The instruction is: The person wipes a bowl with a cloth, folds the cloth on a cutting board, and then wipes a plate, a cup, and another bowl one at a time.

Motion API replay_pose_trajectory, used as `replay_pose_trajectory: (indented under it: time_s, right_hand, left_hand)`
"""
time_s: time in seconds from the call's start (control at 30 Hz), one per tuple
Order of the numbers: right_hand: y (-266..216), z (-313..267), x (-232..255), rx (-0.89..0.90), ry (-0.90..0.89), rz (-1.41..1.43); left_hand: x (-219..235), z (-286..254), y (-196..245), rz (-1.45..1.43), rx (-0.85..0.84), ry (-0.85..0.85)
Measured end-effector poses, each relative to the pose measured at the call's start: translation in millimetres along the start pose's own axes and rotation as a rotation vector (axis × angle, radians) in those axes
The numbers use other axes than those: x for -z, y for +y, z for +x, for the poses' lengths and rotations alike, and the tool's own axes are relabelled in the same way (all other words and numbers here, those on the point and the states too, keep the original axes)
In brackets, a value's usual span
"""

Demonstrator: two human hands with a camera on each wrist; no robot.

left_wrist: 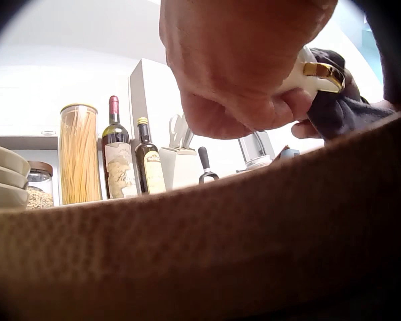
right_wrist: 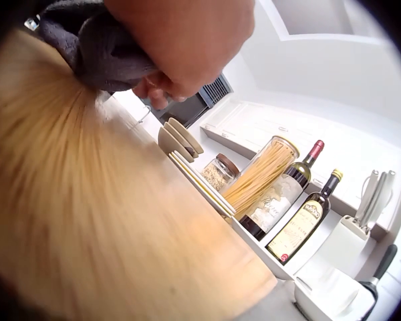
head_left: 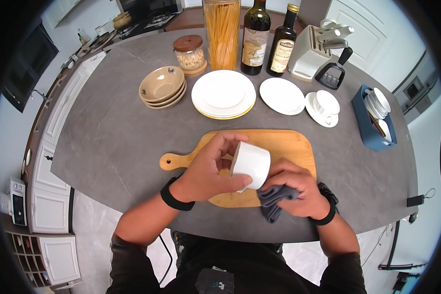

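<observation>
A white cup (head_left: 252, 164) is tilted on its side above the wooden cutting board (head_left: 294, 142). My left hand (head_left: 213, 166) grips it, thumb on the near side and fingers at the far rim. A gold-coloured handle (left_wrist: 324, 72) shows on the cup in the left wrist view. My right hand (head_left: 299, 188) holds a bunched dark grey cloth (head_left: 274, 200) right beside the cup. In the right wrist view the cloth (right_wrist: 103, 50) hangs from the curled fingers, and the cup is mostly hidden there.
Behind the board stand stacked tan bowls (head_left: 161, 85), white plates (head_left: 224, 93), an oval plate (head_left: 282, 96) and a cup on a saucer (head_left: 323, 108). Farther back are a pasta jar (head_left: 222, 39), two bottles (head_left: 256, 41) and a knife block (head_left: 306, 54). A blue bin (head_left: 370, 127) holds dishes.
</observation>
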State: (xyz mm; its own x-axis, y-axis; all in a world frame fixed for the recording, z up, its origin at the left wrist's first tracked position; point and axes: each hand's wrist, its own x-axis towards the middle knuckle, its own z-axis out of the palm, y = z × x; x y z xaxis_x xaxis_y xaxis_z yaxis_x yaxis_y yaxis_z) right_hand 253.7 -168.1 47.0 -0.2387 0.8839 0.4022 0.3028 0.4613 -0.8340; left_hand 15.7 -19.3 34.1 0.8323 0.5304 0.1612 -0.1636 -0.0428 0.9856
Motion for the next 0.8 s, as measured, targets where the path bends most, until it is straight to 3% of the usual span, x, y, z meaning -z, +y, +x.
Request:
replay_pose_trajectory:
  time_s: [0.03, 0.1, 0.17, 0.27, 0.4, 0.47, 0.6, 0.67, 0.7, 0.77, 0.8]
  right_hand:
    - [1, 2, -4, -0.001, 0.0, 0.002]
    - [1, 0, -10, 0.01, 0.113, -0.262]
    - [5, -4, -8, -0.047, 0.184, -0.266]
    - [14, -4, -10, -0.066, 0.44, -0.154]
    - [3, -6, -15, -0.007, 0.434, -0.137]
    - [-5, -5, -13, 0.105, 0.255, -0.202]
    - [2, -6, -10, 0.083, 0.251, -0.335]
    - [11, -11, -16, -0.135, 0.478, -0.119]
    - [9, -11, -18, -0.136, 0.477, -0.119]
    - [2, -7, -22, -0.192, 0.73, 0.1]
    - [4, -10, -17, -0.113, 0.702, -0.12]
  left_hand:
    - [1, 1, 0, -0.061, -0.008, -0.01]
    - [2, 0, 1, -0.124, -0.012, -0.023]
    - [4, -2, 1, -0.095, 0.04, -0.095]
    - [1, -4, 2, -0.036, 0.04, -0.124]
    - [1, -3, -2, -0.013, 0.018, -0.062]
    - [2, -1, 2, -0.065, 0.002, -0.039]
    - [3, -3, -1, -0.058, 0.001, -0.069]
    - [3, -3, 0, -0.046, 0.021, -0.107]
    - [2, -3, 1, -0.047, 0.021, -0.107]
    - [0, -3, 4, 0.077, 0.081, -0.13]
    - [-3, -3, 4, 0.077, 0.08, -0.128]
